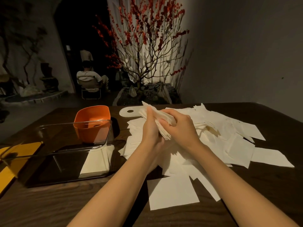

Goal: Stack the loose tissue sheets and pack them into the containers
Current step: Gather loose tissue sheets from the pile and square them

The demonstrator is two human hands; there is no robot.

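Over the dark wooden table (pixel 49 207), both hands hold a stack of tissue sheets (pixel 161 119) tilted on edge above the loose tissue pile (pixel 221 141). The left hand (pixel 151 128) lies flat against the stack's left face, fingers straight; the right hand (pixel 180 125) curls its fingers round the other side, gripping it. To the left stands a clear rectangular container (pixel 70 154) with some tissues inside at its right end, and behind it an orange container (pixel 91 123). A white lid (pixel 129 111) lies just beyond the hands.
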